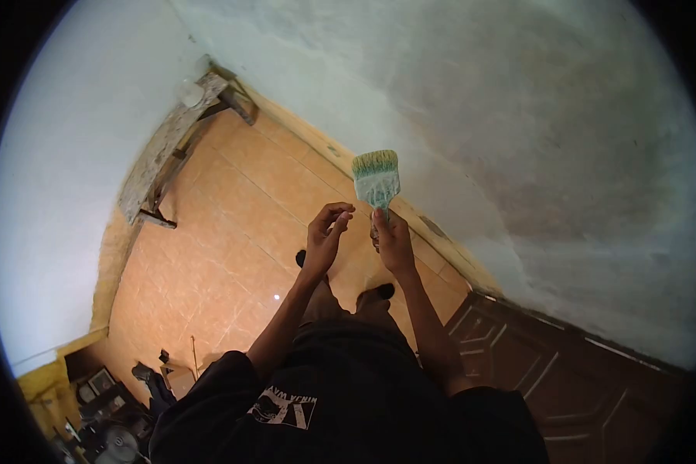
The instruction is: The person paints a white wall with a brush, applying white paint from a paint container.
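My right hand (393, 241) grips the handle of a wide paintbrush (377, 179), held upright with pale green-tipped bristles toward the wall. My left hand (326, 233) is raised just left of the brush handle, fingers curled with thumb and fingertips pinched together, holding nothing that I can make out. Both hands are in front of my body, above an orange tiled floor (232, 232).
A worn, paint-stained wall (533, 131) fills the right and top. A rough wooden bench (170, 147) stands along the far wall. A dark wooden door (564, 371) is at lower right. Clutter and tools (108, 410) lie at lower left.
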A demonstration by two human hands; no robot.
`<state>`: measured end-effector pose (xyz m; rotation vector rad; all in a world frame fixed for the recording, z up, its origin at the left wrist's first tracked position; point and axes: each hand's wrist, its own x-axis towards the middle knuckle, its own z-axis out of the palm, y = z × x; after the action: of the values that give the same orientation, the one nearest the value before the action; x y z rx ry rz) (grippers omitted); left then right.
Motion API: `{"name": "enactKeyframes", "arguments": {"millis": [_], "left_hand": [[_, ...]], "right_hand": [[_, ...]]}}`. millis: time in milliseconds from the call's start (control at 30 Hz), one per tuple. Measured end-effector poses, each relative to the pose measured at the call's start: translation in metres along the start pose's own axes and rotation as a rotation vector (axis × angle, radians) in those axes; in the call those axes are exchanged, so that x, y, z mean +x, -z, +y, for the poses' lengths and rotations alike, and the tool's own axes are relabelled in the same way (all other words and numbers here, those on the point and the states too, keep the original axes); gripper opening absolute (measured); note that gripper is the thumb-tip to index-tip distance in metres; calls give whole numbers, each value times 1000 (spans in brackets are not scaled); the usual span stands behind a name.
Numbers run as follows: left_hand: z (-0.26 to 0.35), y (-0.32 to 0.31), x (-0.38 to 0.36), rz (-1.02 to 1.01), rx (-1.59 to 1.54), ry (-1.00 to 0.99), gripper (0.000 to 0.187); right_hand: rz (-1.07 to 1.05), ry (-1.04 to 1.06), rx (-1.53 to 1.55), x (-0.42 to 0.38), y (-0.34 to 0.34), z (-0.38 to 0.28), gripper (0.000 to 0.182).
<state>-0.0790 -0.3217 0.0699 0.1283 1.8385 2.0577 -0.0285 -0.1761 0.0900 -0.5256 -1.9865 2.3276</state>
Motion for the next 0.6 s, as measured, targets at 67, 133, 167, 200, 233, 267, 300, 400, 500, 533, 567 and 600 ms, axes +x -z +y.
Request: {"name": "enactKeyframes", "arguments": {"millis": [67,133,167,200,233,267,300,400,500,533,567,600], "left_hand": [[14,40,9,30,-10,-8,23],[30,80,19,60,16,-33,22],[39,100,25,73,31,-46,22],[46,119,30,77,47,-80,21],[54,138,36,83,62,-116,21],[61,156,40,90,77,-153,20],[67,172,43,105,74,-169,20],[87,214,56,159,74,-222,19],[96,246,71,206,68,-234,18],[95,255,77,218,62,-225,18],[93,263,83,232,56,-215,18],[90,270,90,247,45,-207,18]], "right_hand": [[-46,-36,0,17,-33,-6,37],[-96,-100,31,31,-66,-18,33],[-106,-107,29,40,-83,-21,33],[-114,-119,27,45,-98,-22,34],[-123,-128,24,51,-113,-23,34],[-134,-122,27,57,-128,-21,34],[-147,-116,29,64,-142,-18,35],[-198,-124,32,86,-179,-22,35],[-258,-156,29,114,-210,-26,35],[-278,-173,27,123,-219,-26,35],[-291,-166,15,134,-227,-26,35],[-306,-159,5,146,-235,-25,35]]}}
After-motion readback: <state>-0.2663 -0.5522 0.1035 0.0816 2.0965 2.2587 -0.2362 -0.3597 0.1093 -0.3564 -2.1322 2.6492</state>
